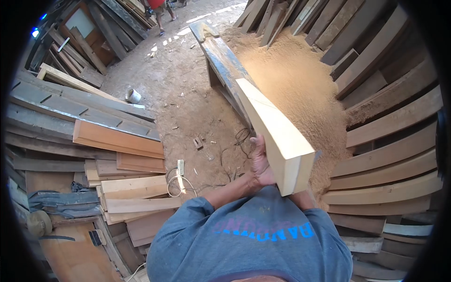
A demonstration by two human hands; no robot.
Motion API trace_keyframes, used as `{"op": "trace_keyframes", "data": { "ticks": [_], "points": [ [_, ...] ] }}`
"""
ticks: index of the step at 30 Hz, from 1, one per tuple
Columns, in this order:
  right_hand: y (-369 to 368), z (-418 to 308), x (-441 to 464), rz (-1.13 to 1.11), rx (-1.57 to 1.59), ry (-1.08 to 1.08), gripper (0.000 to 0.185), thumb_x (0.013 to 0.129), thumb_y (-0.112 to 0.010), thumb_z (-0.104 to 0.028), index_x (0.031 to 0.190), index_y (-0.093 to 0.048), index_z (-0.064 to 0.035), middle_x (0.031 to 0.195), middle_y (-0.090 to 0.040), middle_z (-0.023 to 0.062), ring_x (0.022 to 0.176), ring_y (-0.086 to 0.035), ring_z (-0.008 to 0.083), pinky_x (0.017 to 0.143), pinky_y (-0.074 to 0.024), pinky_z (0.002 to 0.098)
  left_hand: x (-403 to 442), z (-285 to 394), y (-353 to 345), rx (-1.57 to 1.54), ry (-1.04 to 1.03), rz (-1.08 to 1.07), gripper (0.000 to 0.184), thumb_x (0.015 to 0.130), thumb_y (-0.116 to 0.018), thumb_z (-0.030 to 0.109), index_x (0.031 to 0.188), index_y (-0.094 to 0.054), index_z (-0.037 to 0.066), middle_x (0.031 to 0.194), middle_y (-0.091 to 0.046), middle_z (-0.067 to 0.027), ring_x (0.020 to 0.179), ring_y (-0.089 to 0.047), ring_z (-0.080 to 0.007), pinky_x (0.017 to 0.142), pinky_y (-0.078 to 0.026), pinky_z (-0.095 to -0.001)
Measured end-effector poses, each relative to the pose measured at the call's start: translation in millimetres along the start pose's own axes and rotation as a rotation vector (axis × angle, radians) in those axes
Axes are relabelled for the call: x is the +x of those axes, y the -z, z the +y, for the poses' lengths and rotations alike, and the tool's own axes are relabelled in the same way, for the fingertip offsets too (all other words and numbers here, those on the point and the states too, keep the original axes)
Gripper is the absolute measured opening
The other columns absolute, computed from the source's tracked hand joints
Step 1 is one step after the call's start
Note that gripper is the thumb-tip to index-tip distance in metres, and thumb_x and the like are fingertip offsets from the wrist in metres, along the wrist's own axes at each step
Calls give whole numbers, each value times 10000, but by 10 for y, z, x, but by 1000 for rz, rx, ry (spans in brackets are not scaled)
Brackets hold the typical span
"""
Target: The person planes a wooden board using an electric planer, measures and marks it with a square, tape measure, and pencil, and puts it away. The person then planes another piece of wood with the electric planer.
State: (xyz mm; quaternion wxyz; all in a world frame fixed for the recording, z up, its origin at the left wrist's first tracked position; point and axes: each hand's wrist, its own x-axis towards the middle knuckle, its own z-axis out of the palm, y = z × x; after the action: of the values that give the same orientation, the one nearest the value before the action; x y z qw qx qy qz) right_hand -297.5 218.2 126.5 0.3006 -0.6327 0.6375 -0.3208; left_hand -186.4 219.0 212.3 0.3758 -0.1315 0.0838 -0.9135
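Note:
A thick, pale, squared wooden beam [272, 122] is raised in front of my chest, its near end face toward me and its far end over the workbench. My left hand [261, 162] grips its left side near the close end, thumb up along the edge. The beam covers my right hand; only the right forearm [305, 199] shows below it. A small bluish-grey bit shows at the beam's right edge, too small to name. Past the beam stands a narrow, worn blue-grey workbench [225, 54].
Sawdust [291, 75] is heaped right of the bench. Curved planks [390, 164] line the right side. Boards [136, 188] are stacked at left, near a loop of cable [182, 186]. A metal can [133, 96] sits farther off. Another person's legs [159, 21] show at the top.

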Motion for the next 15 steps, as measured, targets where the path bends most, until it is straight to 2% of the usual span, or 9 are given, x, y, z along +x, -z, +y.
{"op": "trace_keyframes", "data": {
  "ticks": [5, 7, 9, 11, 14, 15],
  "points": [
    [-167, -273, -27, -35, 154, 89, 576, 913, -700, -287, 1377, -523, 3, 1284, -624, 214, 1204, -594, 338, 1044, -462, 425, 101, -7, -134, -123, 77, -111, 839, 857, -672, 674, 1500, -493, 165, 1540, -502, -116, 1424, -462, -343, 1168, -340, -612],
    [-203, -365, 20, -30, 210, 106, 565, 917, -700, -284, 1372, -527, 3, 1279, -627, 204, 1197, -596, 323, 1038, -466, 418, 134, 50, -172, 81, -10, 39, 861, 846, -684, 680, 1502, -488, 158, 1535, -504, -124, 1419, -464, -354, 1165, -337, -625],
    [-231, -457, 108, -22, 270, 117, 555, 921, -700, -281, 1367, -531, 3, 1274, -629, 195, 1190, -598, 309, 1032, -469, 410, 208, 102, -278, 78, -38, 38, 882, 838, -693, 685, 1507, -478, 152, 1525, -512, -133, 1412, -468, -367, 1162, -334, -636],
    [-233, -537, 193, -10, 336, 124, 545, 925, -700, -277, 1362, -536, 4, 1269, -631, 185, 1184, -600, 294, 1026, -473, 402, 314, 87, -569, -135, -3, -113, 902, 833, -699, 689, 1515, -465, 148, 1508, -525, -142, 1404, -472, -379, 1160, -332, -645],
    [-228, -659, 360, 15, 481, 128, 529, 931, -701, -272, 1354, -542, 4, 1262, -635, 171, 1173, -602, 272, 1017, -478, 391, 367, 198, -699, -107, 17, -164, 913, 841, -691, 692, 1524, -445, 138, 1503, -523, -149, 1401, -470, -391, 1160, -333, -646],
    [-229, -708, 408, 20, 535, 130, 524, 933, -701, -271, 1351, -545, 4, 1259, -636, 166, 1170, -603, 265, 1014, -480, 387, 393, 224, -765, -50, 2, -178, 887, 838, -683, 698, 1498, -467, 147, 1478, -547, -129, 1374, -503, -362, 1147, -368, -621]
  ]
}}
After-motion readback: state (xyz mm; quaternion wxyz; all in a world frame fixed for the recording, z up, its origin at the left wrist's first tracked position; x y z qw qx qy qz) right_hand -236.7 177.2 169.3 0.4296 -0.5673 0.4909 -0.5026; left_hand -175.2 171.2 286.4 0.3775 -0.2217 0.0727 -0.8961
